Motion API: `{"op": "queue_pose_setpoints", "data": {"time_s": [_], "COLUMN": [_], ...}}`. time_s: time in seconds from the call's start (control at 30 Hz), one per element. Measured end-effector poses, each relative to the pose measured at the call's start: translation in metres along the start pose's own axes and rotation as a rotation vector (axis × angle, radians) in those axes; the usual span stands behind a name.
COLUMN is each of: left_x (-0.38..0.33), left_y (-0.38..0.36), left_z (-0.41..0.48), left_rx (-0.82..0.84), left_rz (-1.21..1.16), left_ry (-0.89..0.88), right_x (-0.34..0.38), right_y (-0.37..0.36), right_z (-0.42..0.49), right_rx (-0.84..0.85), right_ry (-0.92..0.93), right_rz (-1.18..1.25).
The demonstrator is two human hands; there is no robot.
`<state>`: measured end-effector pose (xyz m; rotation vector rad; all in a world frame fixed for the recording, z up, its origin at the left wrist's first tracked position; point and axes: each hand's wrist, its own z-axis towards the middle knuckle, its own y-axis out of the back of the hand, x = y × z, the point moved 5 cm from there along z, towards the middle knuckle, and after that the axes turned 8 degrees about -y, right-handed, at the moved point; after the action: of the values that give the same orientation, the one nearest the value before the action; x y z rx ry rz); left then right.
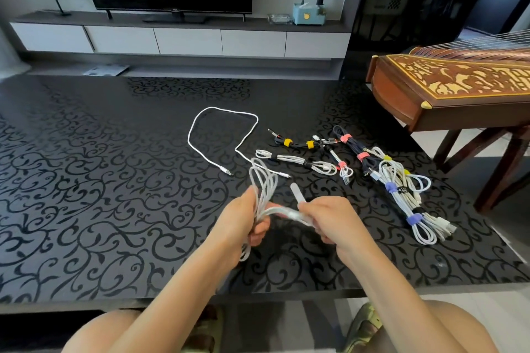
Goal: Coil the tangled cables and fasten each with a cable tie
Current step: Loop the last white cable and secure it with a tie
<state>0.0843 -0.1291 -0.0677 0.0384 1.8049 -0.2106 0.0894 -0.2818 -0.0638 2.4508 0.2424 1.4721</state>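
Gripping the coiled cable [279,211] in my left hand [243,222], I pinch a white tie [295,191] against it with my right hand [332,221].

The table [86,180] is showing glossy black with a scrolling vine pattern, while the loose cable [229,109], looped cable [265,189] and tie strip [295,192] are showing white. Right of centre, bundles [401,200] are wearing yellow ties [287,142], pink ties [345,138] and purple ties [389,187], and the instrument [459,77] at upper right is showing brown with cream inlay.
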Motion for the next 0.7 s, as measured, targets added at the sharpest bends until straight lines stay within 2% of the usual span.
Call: {"op": "queue_pose_setpoints", "data": {"time_s": [0.1, 0.2, 0.3, 0.4, 0.5, 0.57, 0.63, 0.7], "left_x": [-0.003, -0.006, -0.008, -0.012, -0.012, -0.011, -0.008, -0.004], "left_y": [-0.004, -0.009, -0.006, 0.001, 0.011, 0.018, 0.021, 0.021], "left_z": [-0.008, -0.011, -0.011, -0.011, -0.010, -0.006, -0.001, 0.001], "left_rx": [0.091, 0.132, 0.034, -0.108, -0.251, -0.308, -0.309, -0.263], "left_rz": [0.040, 0.120, 0.159, 0.172, 0.153, 0.041, -0.196, -0.463], "left_ry": [0.039, -0.003, -0.096, -0.185, -0.179, -0.101, 0.041, 0.194], "right_x": [0.006, 0.011, 0.013, 0.015, 0.011, 0.008, 0.006, 0.004], "right_y": [-0.003, -0.008, -0.015, -0.018, -0.017, -0.014, -0.013, -0.014], "right_z": [-0.001, -0.004, -0.009, -0.015, -0.015, -0.013, -0.015, -0.020], "right_rx": [0.029, 0.094, 0.194, 0.225, 0.262, 0.331, 0.421, 0.482], "right_ry": [0.091, 0.148, 0.186, 0.227, 0.197, 0.123, 0.053, 0.012], "right_rz": [-0.034, -0.058, -0.057, -0.035, 0.132, 0.340, 0.575, 0.707]}}
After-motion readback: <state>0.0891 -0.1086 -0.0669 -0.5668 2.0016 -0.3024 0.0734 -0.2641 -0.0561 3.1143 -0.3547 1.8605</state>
